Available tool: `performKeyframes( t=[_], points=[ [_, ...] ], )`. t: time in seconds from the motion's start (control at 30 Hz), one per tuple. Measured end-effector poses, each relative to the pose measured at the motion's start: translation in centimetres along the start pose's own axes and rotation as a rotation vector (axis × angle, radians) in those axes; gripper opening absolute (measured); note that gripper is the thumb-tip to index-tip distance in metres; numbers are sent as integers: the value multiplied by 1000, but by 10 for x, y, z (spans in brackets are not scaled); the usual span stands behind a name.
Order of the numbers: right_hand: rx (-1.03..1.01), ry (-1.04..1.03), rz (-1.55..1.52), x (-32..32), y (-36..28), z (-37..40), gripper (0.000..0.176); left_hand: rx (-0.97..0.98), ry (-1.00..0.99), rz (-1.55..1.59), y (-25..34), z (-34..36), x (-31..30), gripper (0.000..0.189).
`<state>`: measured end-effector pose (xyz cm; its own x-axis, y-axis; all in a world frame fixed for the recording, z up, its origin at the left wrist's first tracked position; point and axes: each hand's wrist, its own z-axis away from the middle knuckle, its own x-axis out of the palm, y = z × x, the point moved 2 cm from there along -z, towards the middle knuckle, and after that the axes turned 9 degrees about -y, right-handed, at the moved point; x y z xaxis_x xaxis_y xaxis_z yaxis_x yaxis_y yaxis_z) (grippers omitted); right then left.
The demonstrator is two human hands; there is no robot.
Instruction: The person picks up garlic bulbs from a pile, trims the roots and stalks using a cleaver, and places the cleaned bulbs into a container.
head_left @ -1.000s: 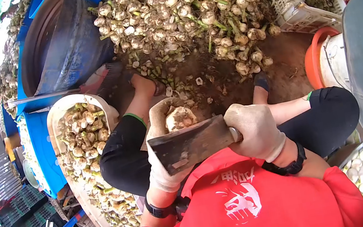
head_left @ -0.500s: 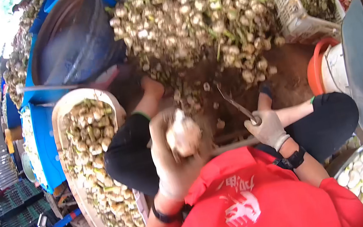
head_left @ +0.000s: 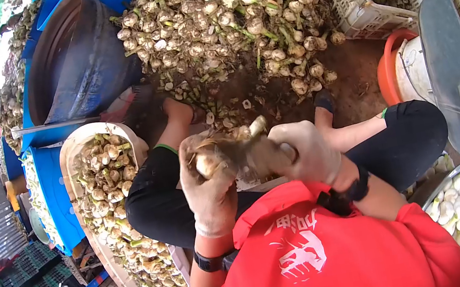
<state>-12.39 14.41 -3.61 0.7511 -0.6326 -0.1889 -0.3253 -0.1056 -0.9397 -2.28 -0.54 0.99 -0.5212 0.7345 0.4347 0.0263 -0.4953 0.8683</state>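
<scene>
Tub of cream plastic, long and round-ended, lies left of our two gripping hands

Left of the tub we see a stack of dark green and black plastic crates, and nearer to it a bright blue container with pale pieces along its far side. Inside the tub are many soil-stained, pale round bulbs with bits of green stem. Just beyond its far end leans a big dark blue, round-mouthed barrel.

To the right of the tub, our left hand, in a whitish knit glove, is closed around a pale round bulb with a brown, shaggy side. Beyond and to the right of the tub spreads a heap of dirty, pale bulbs with green stalks on the brown ground.

Farther right of the tub than our left hand, a broad metal cleaver is blurred; we cannot tell whether its blade touches the bulb. Our right hand, gloved alike, is wrapped around its handle.

Well to the right of the tub and beyond our hands sits a white lattice plastic crate holding green and brown trimmings. On that same side we have an orange round-rimmed basin, then a metal bowl of clean white bulbs, and a grey metal sheet-like pan standing tilted.
</scene>
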Motion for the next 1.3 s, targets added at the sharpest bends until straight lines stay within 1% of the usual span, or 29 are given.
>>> performKeyframes(
  t=[0.03, 0.07, 0.1, 0.13, 0.17, 0.2, 0.23, 0.27, 0.3, 0.33, 0.37, 0.43, 0.47, 0.5, 0.57, 0.6, 0.63, 0.7, 0.73, 0.77, 0.83, 0.9, 0.93, 1.0, 1.07, 1.13, 1.2, 1.27, 1.3],
  points=[
    [255, -130, 64, -1, 30, 16, 20, 47, 72, -102, 12, 2, 10, 51],
    [503, -253, 139, -7, 58, 28, 23, 100, 66, 78, 16, 8, 1, 53],
    [627, -261, 124, -10, 68, 51, 27, 200, -1, -25, 25, 14, -13, 53],
    [739, -252, 32, -12, 62, 61, 29, 233, 148, -243, 31, 25, -48, 46],
    [759, -231, -54, -16, 52, 63, 30, 343, 264, -454, 50, 27, -63, 40],
    [780, -197, -142, -20, 44, 64, 32, 472, 475, -816, 69, 41, -123, 36],
    [763, -142, -163, -24, 42, 65, 31, 494, 722, -1231, 93, 52, -145, 35],
    [773, -140, -167, -26, 44, 65, 31, 413, 902, -1698, 113, 64, -162, 34],
    [801, 13, -229, -29, 48, 64, 29, 252, 1026, -2020, 126, 68, -163, 33],
    [821, 164, -291, -30, 53, 61, 28, 217, 1037, -2113, 130, 70, -164, 32],
    [825, 157, -299, -29, 56, 55, 28, 267, 980, -1976, 127, 67, -167, 32],
    [967, 350, -572, -30, 60, 43, 26, 406, 764, -1396, 98, 30, -145, 32],
    [1034, 451, -706, -29, 61, 38, 25, 355, 613, -1080, 69, -1, -135, 32],
    [1047, 458, -751, -26, 62, 33, 21, 216, 515, -1059, 38, -31, -103, 31],
    [994, 479, -724, -19, 72, 34, 21, 64, -64, -673, -69, -93, -152, 31],
    [961, 471, -684, -18, 75, 36, 21, -66, -249, -996, -102, -128, -102, 30],
    [968, 479, -681, -17, 77, 36, 21, -417, -93, -83, -156, -154, -90, 35],
    [949, 506, -658, -20, 80, 37, 21, -333, -418, -985, -201, -197, -34, 54],
    [955, 512, -649, -21, 80, 37, 21, -199, -601, -1284, -247, -228, -35, 62],
    [993, 509, -613, -23, 81, 37, 21, -424, -666, -1475, -272, -253, -15, 67],
    [1031, 534, -549, -27, 81, 35, 21, -826, -77, -798, -415, -308, -57, 71],
    [1031, 544, -472, -30, 85, 35, 21, -922, -102, -1013, -436, -318, -55, 73],
    [1025, 545, -412, -29, 85, 36, 20, -844, -72, -854, -424, -314, -55, 71],
    [1009, 550, -431, -28, 85, 32, 21, -527, -511, -1537, -321, -285, -24, 62],
    [1062, 517, -604, -25, 86, 31, 23, -72, -374, -1434, -296, -251, -61, 61],
    [1056, 504, -649, -23, 89, 36, 25, -408, 78, 278, -237, -223, -54, 57],
    [987, 315, -363, -16, 95, 49, 27, -386, -56, 277, -161, -181, -51, 72],
    [938, 165, -95, -18, 83, 41, 30, -338, -236, 190, -98, -144, -41, 74],
    [848, 95, 57, -19, 75, 34, 27, -346, -230, 93, -75, -126, -40, 78]
  ],
)
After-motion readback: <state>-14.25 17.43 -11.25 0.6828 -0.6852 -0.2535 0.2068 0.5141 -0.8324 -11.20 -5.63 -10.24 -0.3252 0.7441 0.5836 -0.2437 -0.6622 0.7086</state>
